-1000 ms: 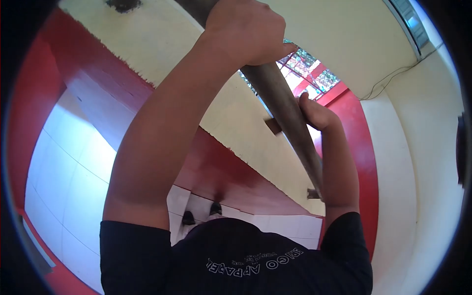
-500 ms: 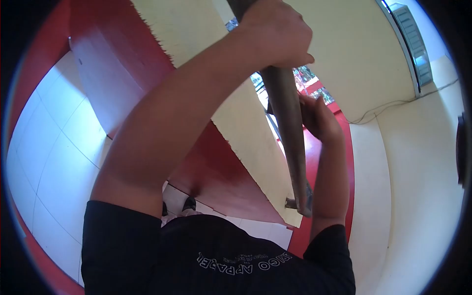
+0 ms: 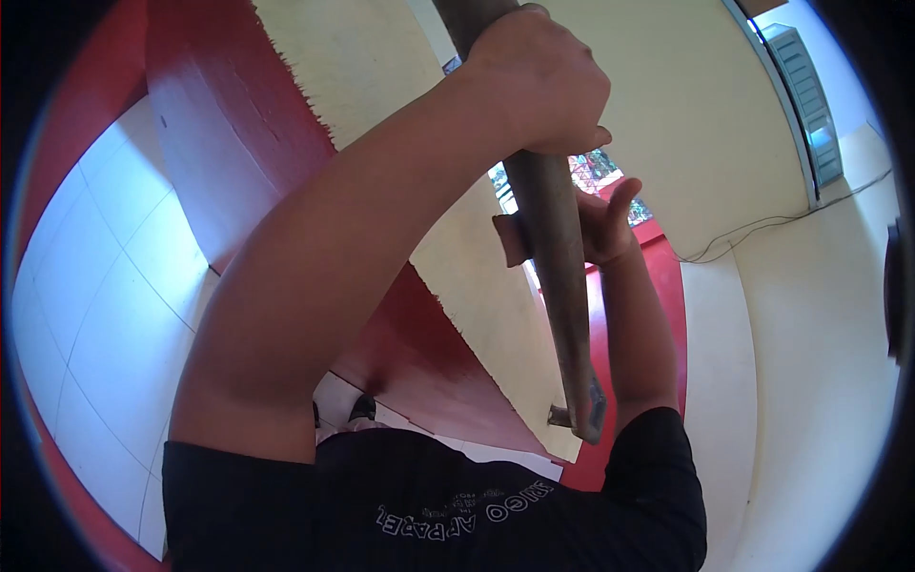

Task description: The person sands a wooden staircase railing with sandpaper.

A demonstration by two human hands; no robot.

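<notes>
A long, dark tapering pole (image 3: 558, 257) runs from the top centre down to a bent end with a short stub. My left hand (image 3: 543, 81) reaches across from the left, its fingers wrapped round the upper part of the pole. Behind the pole and lower down is my right hand (image 3: 605, 224), thumb raised and fingers partly hidden. A small flat brown piece (image 3: 513, 240) sticks out on the pole's other side, in line with the right hand's hidden fingers.
A red and cream wall (image 3: 477, 334) with a ragged paint edge slants behind the pole. Pale floor tiles (image 3: 95, 286) lie at the left. Thin cables (image 3: 753, 227) run along the cream wall at the right, below a louvred window (image 3: 805, 105). A shoe (image 3: 362, 407) shows below.
My right hand has shifted slightly left, its thumb now raised higher, and the brown piece has come into clearer view beyond the pole. My left hand and the pole have moved slightly down.
</notes>
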